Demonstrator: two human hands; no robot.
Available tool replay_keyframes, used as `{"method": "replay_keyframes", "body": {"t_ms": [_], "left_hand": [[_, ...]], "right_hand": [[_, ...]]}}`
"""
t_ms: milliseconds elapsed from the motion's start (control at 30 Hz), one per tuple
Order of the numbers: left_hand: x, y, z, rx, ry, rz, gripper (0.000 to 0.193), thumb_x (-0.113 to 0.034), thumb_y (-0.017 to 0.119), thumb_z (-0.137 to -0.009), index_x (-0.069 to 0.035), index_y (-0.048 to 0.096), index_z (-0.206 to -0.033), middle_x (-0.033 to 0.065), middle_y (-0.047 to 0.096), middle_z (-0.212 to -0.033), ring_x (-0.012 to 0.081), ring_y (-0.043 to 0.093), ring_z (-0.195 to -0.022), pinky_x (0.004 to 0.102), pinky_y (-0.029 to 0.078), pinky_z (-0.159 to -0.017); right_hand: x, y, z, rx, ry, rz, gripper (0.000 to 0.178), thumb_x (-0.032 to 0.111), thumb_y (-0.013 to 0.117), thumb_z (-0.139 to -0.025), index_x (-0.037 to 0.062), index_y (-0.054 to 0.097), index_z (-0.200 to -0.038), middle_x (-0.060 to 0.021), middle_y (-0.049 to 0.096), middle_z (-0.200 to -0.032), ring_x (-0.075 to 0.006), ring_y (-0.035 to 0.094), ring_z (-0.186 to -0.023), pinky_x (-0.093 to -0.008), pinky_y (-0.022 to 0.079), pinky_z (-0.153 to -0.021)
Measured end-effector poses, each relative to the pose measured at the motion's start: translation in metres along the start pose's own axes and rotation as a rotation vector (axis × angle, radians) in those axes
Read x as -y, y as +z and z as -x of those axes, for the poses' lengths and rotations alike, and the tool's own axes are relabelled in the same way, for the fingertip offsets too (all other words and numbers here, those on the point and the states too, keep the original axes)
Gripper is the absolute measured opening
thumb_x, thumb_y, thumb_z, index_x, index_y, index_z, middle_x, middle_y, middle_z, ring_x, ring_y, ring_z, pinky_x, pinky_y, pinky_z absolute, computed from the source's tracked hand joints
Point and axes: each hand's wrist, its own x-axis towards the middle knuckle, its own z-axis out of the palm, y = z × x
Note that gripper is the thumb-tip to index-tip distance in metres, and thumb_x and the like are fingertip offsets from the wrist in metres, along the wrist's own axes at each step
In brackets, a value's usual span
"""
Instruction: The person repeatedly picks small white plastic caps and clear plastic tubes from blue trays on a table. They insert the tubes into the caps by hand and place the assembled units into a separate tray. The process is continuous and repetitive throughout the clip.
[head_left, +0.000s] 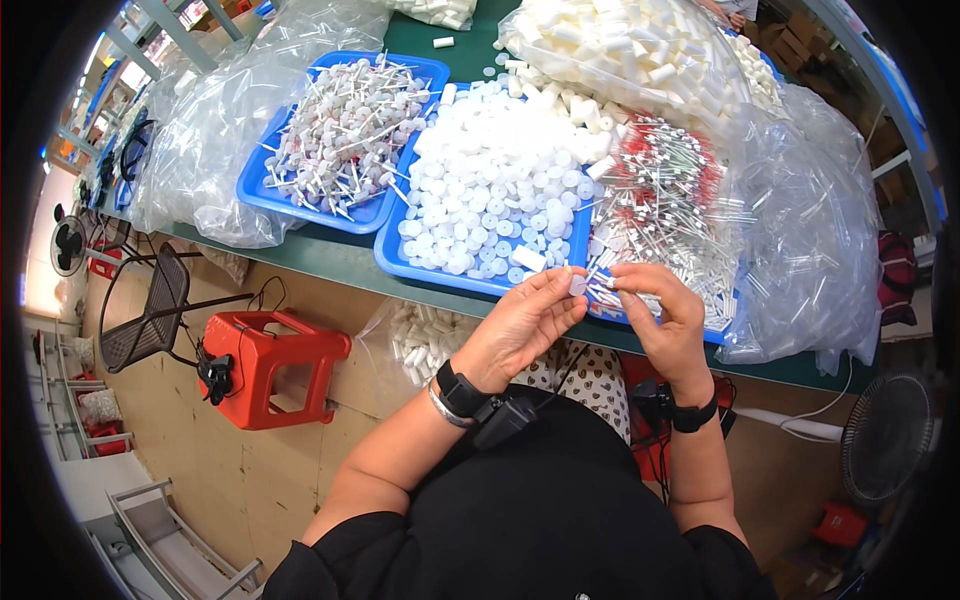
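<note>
My left hand (527,322) pinches a small translucent white disc (577,286) between thumb and forefinger, over the front edge of the blue trays. Close on its right, my right hand (662,318) is closed in a pinch, fingertips almost meeting the disc. What it grips cannot be told from the thin white pieces behind. Below my left hand's reach lies a heap of similar discs (490,215) in a blue tray (400,262). Thin white stems with red ends (665,190) fill another tray beyond my right hand. A white cylinder (528,258) rests on the discs.
A blue tray (250,190) at left holds stems with discs on them. Bags of white cylinders (640,50) stand at the back. Clear plastic bags (805,230) flank the trays on the green table (330,270). A red stool (265,365) and a fan (885,440) stand nearby.
</note>
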Motion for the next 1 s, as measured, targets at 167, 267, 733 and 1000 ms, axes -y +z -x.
{"method": "replay_keyframes", "body": {"t_ms": [167, 267, 733, 1000], "left_hand": [[-0.002, -0.002, -0.001, -0.010, 0.012, -0.022, 0.028, -0.018, 0.061, -0.098, 0.001, 0.059, -0.118, 0.0059, 0.064, -0.104, 0.0126, 0.064, -0.095, 0.0225, 0.057, -0.087], [-0.003, -0.001, 0.000, -0.014, 0.008, -0.008, 0.027, -0.018, 0.061, -0.098, 0.001, 0.059, -0.118, 0.0061, 0.064, -0.104, 0.0128, 0.064, -0.095, 0.0226, 0.057, -0.087], [0.000, 0.006, -0.001, -0.021, 0.036, -0.144, 0.029, -0.016, 0.064, -0.096, 0.000, 0.059, -0.121, 0.0043, 0.065, -0.100, 0.0118, 0.065, -0.090, 0.0244, 0.056, -0.086], [0.012, 0.002, -0.003, 0.009, 0.038, -0.148, 0.029, -0.017, 0.061, -0.098, 0.002, 0.061, -0.120, 0.0035, 0.066, -0.093, 0.0096, 0.065, -0.084, 0.0223, 0.056, -0.082]], "right_hand": [[0.008, -0.001, 0.000, 0.038, -0.056, 0.056, 0.018, -0.005, 0.067, -0.081, 0.0018, 0.071, -0.097, -0.0136, 0.071, -0.103, -0.0243, 0.070, -0.093, -0.0318, 0.055, -0.078], [0.008, -0.002, 0.000, 0.018, -0.063, 0.074, 0.019, -0.006, 0.067, -0.080, 0.0018, 0.071, -0.096, -0.0136, 0.071, -0.103, -0.0237, 0.070, -0.091, -0.0310, 0.056, -0.076], [0.011, 0.011, 0.007, -0.028, 0.083, 0.190, 0.014, -0.002, 0.069, -0.082, -0.0007, 0.067, -0.096, -0.0128, 0.071, -0.089, -0.0257, 0.070, -0.077, -0.0337, 0.055, -0.066], [0.000, 0.012, 0.009, 0.112, 0.535, -0.173, 0.010, 0.009, 0.067, -0.090, -0.0008, 0.064, -0.093, -0.0143, 0.067, -0.076, -0.0262, 0.064, -0.060, -0.0340, 0.049, -0.054]]}}
